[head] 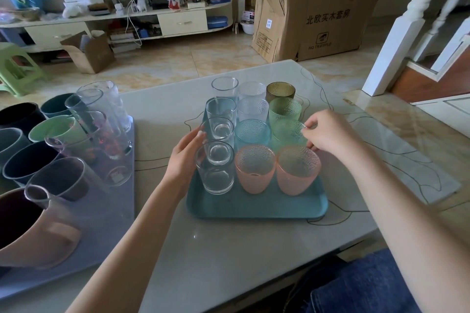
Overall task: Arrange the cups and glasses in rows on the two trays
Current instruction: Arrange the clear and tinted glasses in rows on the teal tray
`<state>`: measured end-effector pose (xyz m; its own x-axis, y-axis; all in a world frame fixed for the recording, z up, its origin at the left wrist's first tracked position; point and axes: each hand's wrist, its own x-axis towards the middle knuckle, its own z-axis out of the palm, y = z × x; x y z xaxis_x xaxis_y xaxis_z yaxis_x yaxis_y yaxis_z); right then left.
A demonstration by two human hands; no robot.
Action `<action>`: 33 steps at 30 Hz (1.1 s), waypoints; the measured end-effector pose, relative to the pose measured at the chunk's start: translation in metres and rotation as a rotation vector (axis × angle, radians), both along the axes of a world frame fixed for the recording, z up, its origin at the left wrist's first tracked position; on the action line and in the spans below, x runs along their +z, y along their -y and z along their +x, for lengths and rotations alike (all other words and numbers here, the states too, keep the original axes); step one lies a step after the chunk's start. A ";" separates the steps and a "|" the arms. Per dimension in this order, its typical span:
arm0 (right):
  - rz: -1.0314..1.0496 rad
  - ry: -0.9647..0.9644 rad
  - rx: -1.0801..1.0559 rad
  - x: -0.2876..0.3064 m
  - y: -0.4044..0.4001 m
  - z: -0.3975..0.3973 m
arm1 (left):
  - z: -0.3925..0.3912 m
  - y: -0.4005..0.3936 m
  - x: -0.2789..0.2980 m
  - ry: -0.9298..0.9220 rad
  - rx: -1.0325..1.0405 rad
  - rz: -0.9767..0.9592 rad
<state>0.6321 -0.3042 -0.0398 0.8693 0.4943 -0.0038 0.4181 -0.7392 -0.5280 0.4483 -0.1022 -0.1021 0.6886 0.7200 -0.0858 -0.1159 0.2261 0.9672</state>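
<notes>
A teal tray (254, 207) in the middle of the table carries three rows of glasses. Clear smooth glasses fill its left row, with the nearest clear glass (216, 173) at the front. Two pink textured glasses (255, 169) stand at the front. Behind them are a blue one (252, 132) and green ones. My left hand (184, 157) rests flat against the nearest clear glass's left side. My right hand (328, 132) pinches the rim of a green textured glass (288, 133) in the right row. A grey-blue tray (101, 223) at left holds coloured cups and tall clear glasses.
The pale table (229, 249) has thin dark line patterns and its edge runs near my knee at the lower right. A large cardboard box (318, 18) stands on the floor beyond. A green stool (15, 68) is at far left and a white stair post (396, 33) at right.
</notes>
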 end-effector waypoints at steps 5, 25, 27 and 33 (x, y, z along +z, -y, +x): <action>0.008 0.112 -0.007 0.009 0.000 -0.001 | 0.001 -0.002 0.003 -0.009 0.011 -0.005; -0.019 0.378 0.297 0.009 -0.082 -0.002 | 0.081 -0.067 0.044 -0.550 0.042 0.584; -0.033 0.372 0.314 0.008 -0.087 -0.005 | 0.081 -0.067 0.046 -0.556 0.063 0.641; -0.029 0.380 0.247 0.002 -0.092 -0.009 | 0.074 -0.070 0.050 -0.558 0.072 0.674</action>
<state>0.6231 -0.2119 -0.0375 0.6679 0.6912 0.2762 0.7437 -0.6052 -0.2838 0.5227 -0.0321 -0.0526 0.6245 0.7785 0.0632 0.4214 -0.4039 0.8120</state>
